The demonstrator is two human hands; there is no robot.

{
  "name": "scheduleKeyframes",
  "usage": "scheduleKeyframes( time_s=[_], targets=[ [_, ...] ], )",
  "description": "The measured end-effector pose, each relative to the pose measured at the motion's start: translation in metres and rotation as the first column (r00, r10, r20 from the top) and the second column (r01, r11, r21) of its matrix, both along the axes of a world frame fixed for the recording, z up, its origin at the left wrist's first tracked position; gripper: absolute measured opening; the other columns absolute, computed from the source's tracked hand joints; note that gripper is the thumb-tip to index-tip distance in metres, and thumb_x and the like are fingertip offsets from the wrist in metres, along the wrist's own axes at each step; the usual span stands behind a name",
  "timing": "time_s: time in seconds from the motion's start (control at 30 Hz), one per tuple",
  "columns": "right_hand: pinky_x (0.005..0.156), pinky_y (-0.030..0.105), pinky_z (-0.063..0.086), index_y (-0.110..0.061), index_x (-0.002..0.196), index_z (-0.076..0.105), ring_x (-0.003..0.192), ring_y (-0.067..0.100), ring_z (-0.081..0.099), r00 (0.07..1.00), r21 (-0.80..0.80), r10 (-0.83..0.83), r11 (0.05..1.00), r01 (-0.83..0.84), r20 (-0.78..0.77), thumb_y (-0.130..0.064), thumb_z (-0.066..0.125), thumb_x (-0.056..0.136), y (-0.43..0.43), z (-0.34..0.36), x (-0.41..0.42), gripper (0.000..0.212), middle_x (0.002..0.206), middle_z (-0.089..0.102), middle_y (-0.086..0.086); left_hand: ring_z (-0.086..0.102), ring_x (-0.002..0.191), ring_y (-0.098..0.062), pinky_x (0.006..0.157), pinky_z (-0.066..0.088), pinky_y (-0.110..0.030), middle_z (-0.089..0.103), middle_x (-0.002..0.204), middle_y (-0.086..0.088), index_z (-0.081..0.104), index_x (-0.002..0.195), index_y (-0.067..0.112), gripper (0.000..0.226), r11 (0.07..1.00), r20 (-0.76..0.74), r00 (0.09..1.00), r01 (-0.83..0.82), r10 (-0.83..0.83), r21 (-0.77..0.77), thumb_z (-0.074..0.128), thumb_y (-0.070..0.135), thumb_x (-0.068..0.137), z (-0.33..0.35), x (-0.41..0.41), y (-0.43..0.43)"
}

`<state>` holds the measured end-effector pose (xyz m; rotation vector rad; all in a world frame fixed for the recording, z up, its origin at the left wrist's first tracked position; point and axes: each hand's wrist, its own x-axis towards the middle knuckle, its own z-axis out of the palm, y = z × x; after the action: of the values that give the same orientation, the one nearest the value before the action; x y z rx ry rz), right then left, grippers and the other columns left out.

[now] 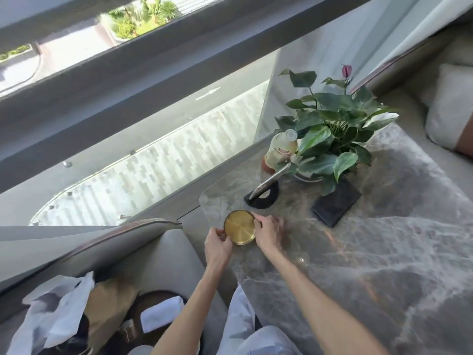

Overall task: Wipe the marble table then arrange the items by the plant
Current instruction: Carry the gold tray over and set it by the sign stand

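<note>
Together we pinch the gold dish (239, 227) between left hand (217, 245) and right hand (268, 231) on the marble table (358, 252); beyond our grip stands the plant (330, 139).

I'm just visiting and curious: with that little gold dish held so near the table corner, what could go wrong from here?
The gold dish, held between left hand and right hand, sits close to the marble table corner, so a slip might send it off the edge. Moving it toward the plant could nudge the propped phone off its black stand, or topple the bottle.
</note>
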<state>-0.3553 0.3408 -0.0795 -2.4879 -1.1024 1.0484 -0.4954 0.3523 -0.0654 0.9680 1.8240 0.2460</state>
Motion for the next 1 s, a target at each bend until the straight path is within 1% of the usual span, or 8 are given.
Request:
scheduleKeyframes(
  time_s=[0.17, 0.27, 0.43, 0.5, 0.6, 0.77, 0.9, 1.0],
  targets=[
    [0.105, 0.043, 0.033, -0.032, 0.126, 0.064, 0.12, 0.028, 0.039, 1.0, -0.007, 0.011, 1.0, -0.011, 0.01, -0.024, 0.053, 0.098, 0.001, 0.0, 0.001, 0.032, 0.115, 0.069, 0.006, 0.064, 0.086, -0.024, 0.083, 0.053, -0.041, 0.068, 0.088, -0.004, 0.059, 0.094, 0.01, 0.017, 1.0, 0.007, 1.0, 0.003, -0.003, -0.012, 0.062, 0.009, 0.077, -0.002, -0.002, 0.001],
    [0.104, 0.036, 0.032, -0.029, 0.128, 0.064, 0.122, 0.027, 0.037, 1.0, -0.015, -0.009, 1.0, 0.009, -0.011, -0.023, 0.053, 0.098, 0.002, 0.002, 0.002, 0.033, 0.118, 0.068, 0.006, 0.063, 0.087, -0.023, 0.083, 0.053, -0.04, 0.066, 0.089, -0.004, 0.058, 0.097, 0.009, 0.019, 1.0, 0.013, 1.0, 0.026, -0.025, -0.017, 0.064, 0.009, 0.079, -0.002, -0.002, 0.002],
    [0.105, 0.035, 0.032, -0.023, 0.133, 0.06, 0.127, 0.03, 0.035, 0.999, -0.037, -0.032, 0.999, 0.031, -0.033, -0.025, 0.052, 0.099, 0.005, 0.002, 0.003, 0.035, 0.128, 0.066, 0.006, 0.059, 0.087, -0.019, 0.074, 0.044, -0.028, 0.061, 0.09, -0.003, 0.053, 0.102, 0.009, 0.024, 0.998, 0.041, 0.998, 0.042, -0.04, -0.048, 0.069, 0.013, 0.083, -0.003, -0.005, 0.003],
    [0.106, 0.036, 0.033, -0.022, 0.133, 0.06, 0.127, 0.029, 0.035, 0.999, -0.039, -0.037, 0.999, 0.036, -0.036, -0.027, 0.052, 0.099, 0.005, 0.001, 0.002, 0.035, 0.128, 0.066, 0.006, 0.059, 0.087, -0.019, 0.074, 0.043, -0.027, 0.061, 0.091, -0.003, 0.053, 0.103, 0.009, 0.025, 0.997, 0.044, 0.998, 0.053, -0.051, -0.048, 0.07, 0.015, 0.084, -0.006, -0.006, 0.002],
    [0.107, 0.039, 0.033, -0.024, 0.13, 0.063, 0.127, 0.028, 0.035, 0.997, -0.023, -0.057, 0.998, 0.056, -0.054, -0.031, 0.052, 0.098, 0.004, 0.002, 0.004, 0.034, 0.127, 0.066, 0.004, 0.059, 0.089, -0.019, 0.077, 0.043, -0.028, 0.061, 0.092, -0.003, 0.053, 0.105, 0.009, 0.028, 0.997, 0.037, 0.997, 0.063, -0.061, -0.045, 0.07, 0.019, 0.085, -0.008, -0.008, 0.001],
    [0.108, 0.036, 0.031, -0.024, 0.123, 0.067, 0.125, 0.026, 0.039, 0.993, 0.022, -0.072, 0.997, 0.074, -0.096, -0.03, 0.056, 0.096, -0.002, 0.001, 0.009, 0.031, 0.122, 0.068, 0.003, 0.058, 0.091, -0.02, 0.082, 0.045, -0.031, 0.061, 0.093, -0.003, 0.053, 0.108, 0.009, 0.034, 0.999, 0.003, 0.999, 0.049, -0.048, -0.019, 0.07, 0.028, 0.085, -0.008, -0.011, 0.0],
    [0.108, 0.036, 0.031, -0.024, 0.123, 0.068, 0.124, 0.026, 0.04, 0.994, 0.036, -0.057, 0.997, 0.061, -0.094, -0.025, 0.058, 0.095, -0.005, -0.002, 0.009, 0.03, 0.12, 0.069, 0.003, 0.061, 0.09, -0.022, 0.081, 0.046, -0.03, 0.065, 0.092, -0.006, 0.058, 0.104, 0.008, 0.025, 0.996, -0.006, 0.996, 0.087, -0.087, 0.012, 0.068, 0.022, 0.086, -0.007, -0.01, -0.001],
    [0.107, 0.034, 0.031, -0.024, 0.123, 0.067, 0.124, 0.026, 0.04, 0.995, 0.032, -0.042, 0.998, 0.046, -0.089, -0.023, 0.059, 0.094, -0.004, -0.004, 0.009, 0.03, 0.121, 0.069, 0.003, 0.062, 0.091, -0.024, 0.085, 0.05, -0.036, 0.066, 0.093, -0.008, 0.06, 0.103, 0.006, 0.023, 0.993, -0.014, 0.993, 0.115, -0.115, 0.019, 0.067, 0.021, 0.087, -0.005, -0.01, -0.001]
  ],
)
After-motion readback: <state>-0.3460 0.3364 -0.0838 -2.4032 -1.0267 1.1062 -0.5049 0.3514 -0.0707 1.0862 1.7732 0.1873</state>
